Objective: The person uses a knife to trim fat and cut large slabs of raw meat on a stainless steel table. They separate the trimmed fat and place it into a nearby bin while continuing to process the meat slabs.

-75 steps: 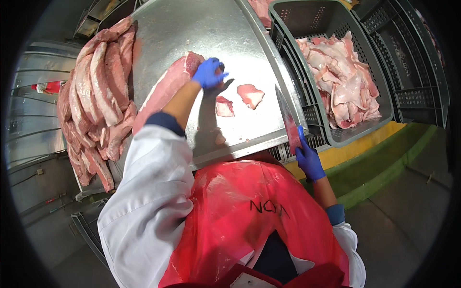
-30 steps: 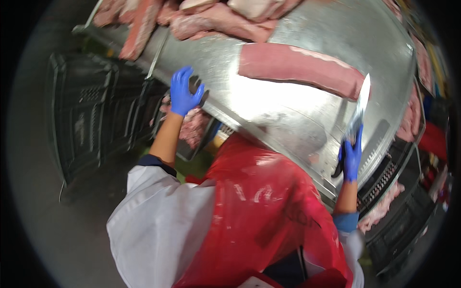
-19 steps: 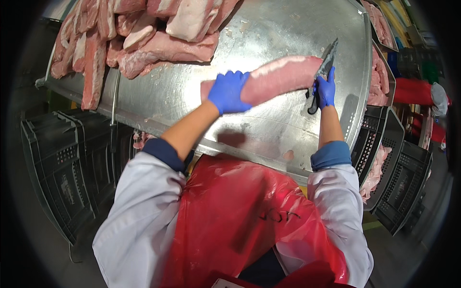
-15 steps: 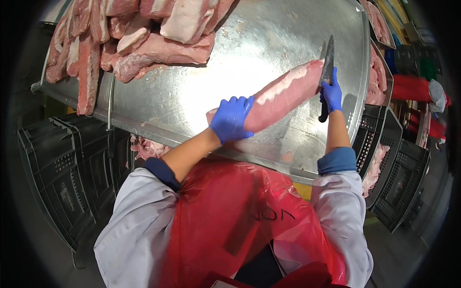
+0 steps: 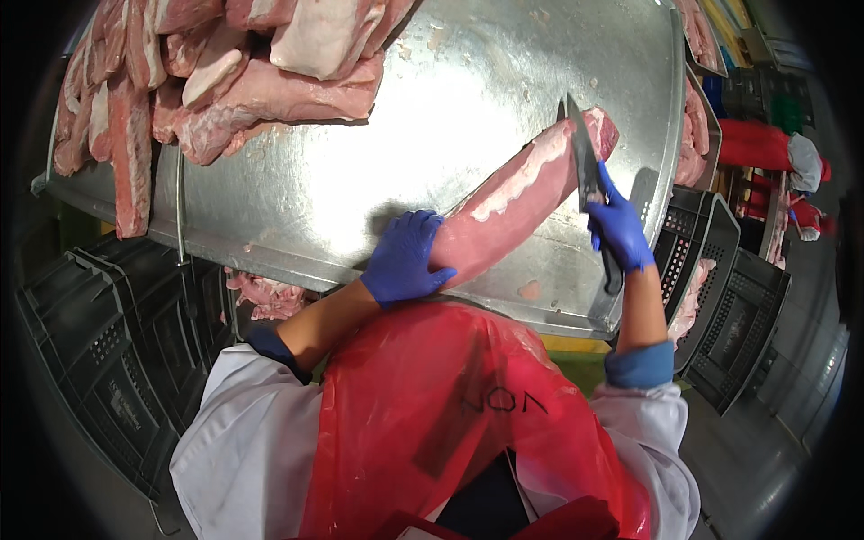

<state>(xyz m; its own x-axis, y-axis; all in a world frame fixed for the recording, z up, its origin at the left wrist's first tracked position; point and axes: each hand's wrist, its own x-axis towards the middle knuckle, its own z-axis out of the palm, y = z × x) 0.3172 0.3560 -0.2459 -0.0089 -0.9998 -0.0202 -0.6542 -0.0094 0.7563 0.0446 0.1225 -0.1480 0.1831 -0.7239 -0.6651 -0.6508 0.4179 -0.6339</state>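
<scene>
Meat slab [image 5: 513, 211], near end against left grip [image 5: 405, 259]

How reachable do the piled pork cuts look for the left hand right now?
Probably yes, once it lets go: the left hand holds the near end of the pork loin, but only steel tabletop shows between it and the piled pork cuts.

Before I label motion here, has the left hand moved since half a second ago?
Yes: the left hand has come toward the metal table's near edge.
</scene>
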